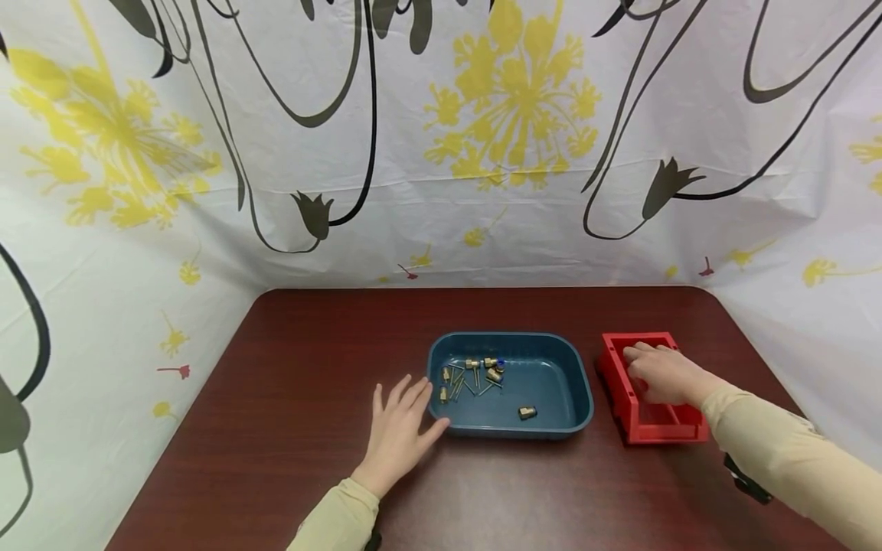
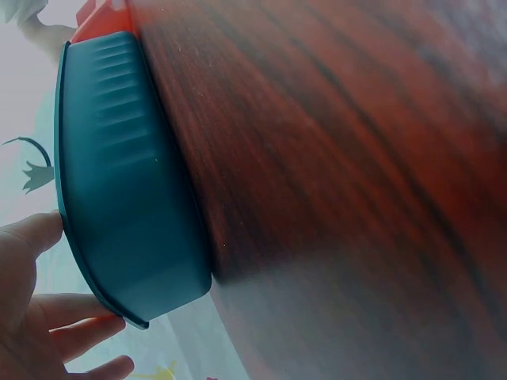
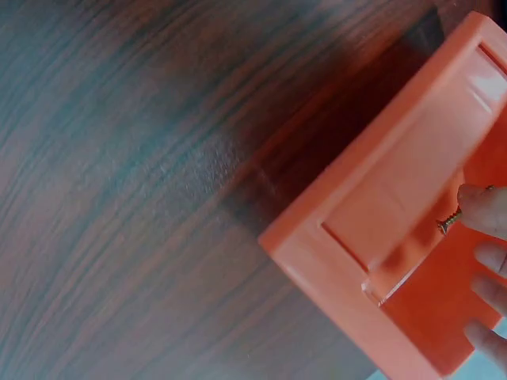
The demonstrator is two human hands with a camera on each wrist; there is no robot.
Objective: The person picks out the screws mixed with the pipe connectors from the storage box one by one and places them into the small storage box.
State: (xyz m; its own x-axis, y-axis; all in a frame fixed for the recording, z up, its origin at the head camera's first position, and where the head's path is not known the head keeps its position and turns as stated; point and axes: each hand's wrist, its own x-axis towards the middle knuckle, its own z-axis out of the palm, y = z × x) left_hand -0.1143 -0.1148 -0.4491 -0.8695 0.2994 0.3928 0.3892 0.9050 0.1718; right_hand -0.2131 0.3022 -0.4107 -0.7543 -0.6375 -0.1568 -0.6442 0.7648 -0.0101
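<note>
The right hand (image 1: 663, 375) reaches down into a red bin (image 1: 623, 405), and the right wrist view shows its fingertips (image 3: 485, 207) pinching one small screw (image 3: 448, 222), dark and threaded, just above the bin's inner floor. That bin is a single open-topped box of smooth moulded plastic with square corners and a low front lip; it sits on the table at the right, just beside the blue tray and apart from it by a narrow strip of wood.

The left hand (image 1: 400, 428) lies flat on the table with fingers straight and spread, holding nothing; its thumb and fingertips touch the left end wall of the blue tray (image 1: 582, 394). The left wrist view shows that wall as matte teal plastic with shallow ribs and a thin out-turned rim.

There is one blue tray, a shallow rounded rectangle. Inside it lie about six small brass fittings (image 1: 493, 374), short and cylindrical with a metallic shine: five clustered toward the back left, one of them with a blue tip, and one lone fitting (image 1: 527, 412) near the front. Among the cluster lie several thin loose screws (image 1: 458, 383), too small to count exactly.

The table (image 1: 289, 398) is dark reddish wood-grain with rounded corners. A white curtain (image 1: 441, 138) printed with yellow flowers and black stems hangs behind and at both sides.
</note>
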